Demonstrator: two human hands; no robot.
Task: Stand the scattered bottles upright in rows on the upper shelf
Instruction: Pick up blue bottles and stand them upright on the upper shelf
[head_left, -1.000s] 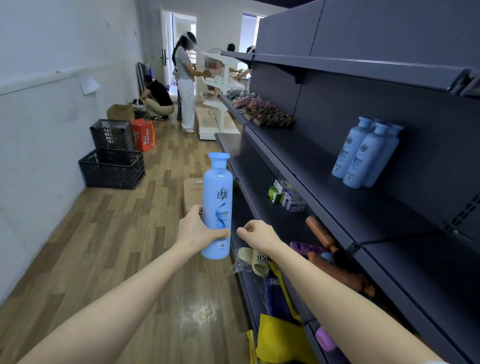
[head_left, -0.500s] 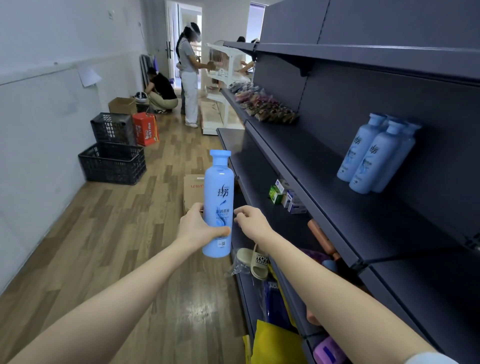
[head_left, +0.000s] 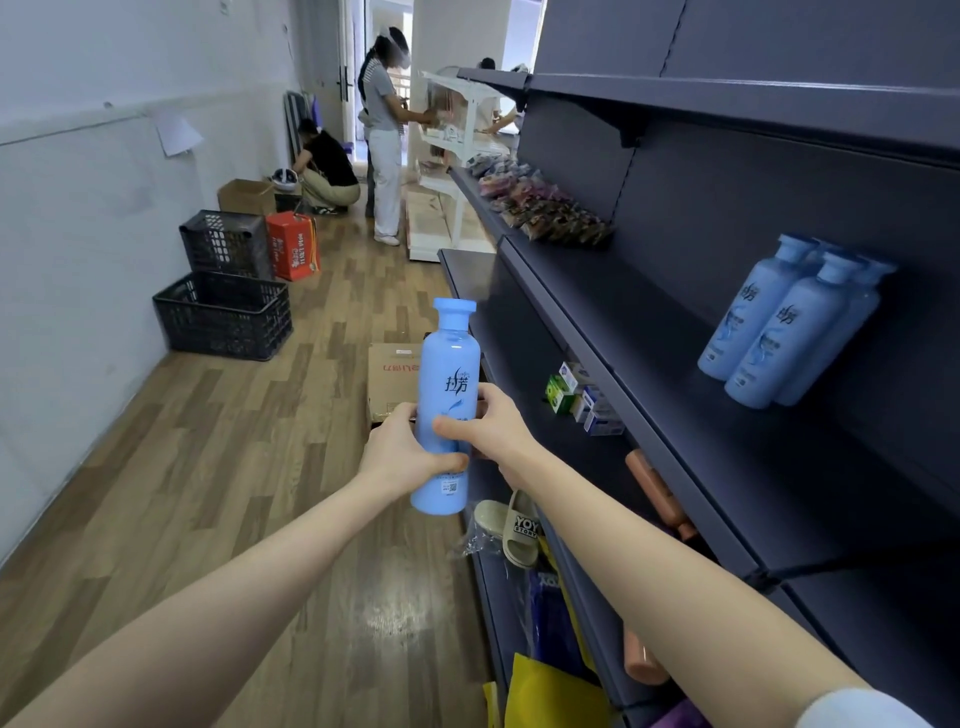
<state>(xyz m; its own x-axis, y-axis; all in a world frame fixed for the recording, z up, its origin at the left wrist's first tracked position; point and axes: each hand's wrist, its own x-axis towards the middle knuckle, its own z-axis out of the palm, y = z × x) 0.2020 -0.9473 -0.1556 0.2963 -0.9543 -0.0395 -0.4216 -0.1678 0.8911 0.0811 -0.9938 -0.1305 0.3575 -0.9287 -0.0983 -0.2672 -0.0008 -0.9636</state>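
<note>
- The left hand (head_left: 400, 460) gripped the bottle (head_left: 449, 364) low on its body, with the thumb laid across the front and the fingers curled round the back.
- The right hand (head_left: 493, 426) gripped the same bottle just above the left thumb, its own thumb on the front and its fingers wrapped round the right side.
- The bottle, light blue, stood upright in the air between the two sets of fingers. Its cap was well above them and its base was below the left thumb.
- The bottle was not on the shelf (head_left: 623, 332), which ran to the right of the right fingers and past them.
- A cluster (head_left: 763, 332) of matching blue bottles stood upright on that shelf by the back panel, well to the right of the fingers.
- Packets (head_left: 545, 208) lay on the same shelf, far beyond the fingertips.
- Small boxes (head_left: 576, 397) sat on a lower level just right of the right fingers, and a brown bottle (head_left: 649, 478) lay further right and lower.
- A slipper (head_left: 511, 525) showed below the right wrist.
- A carton (head_left: 392, 376) sat on the floor behind the left fingers.
- Two black crates (head_left: 223, 317) and a red box (head_left: 293, 247) stood far to their left.
- Two people (head_left: 384, 140) were at the far end of the aisle, one standing and one crouching.
</note>
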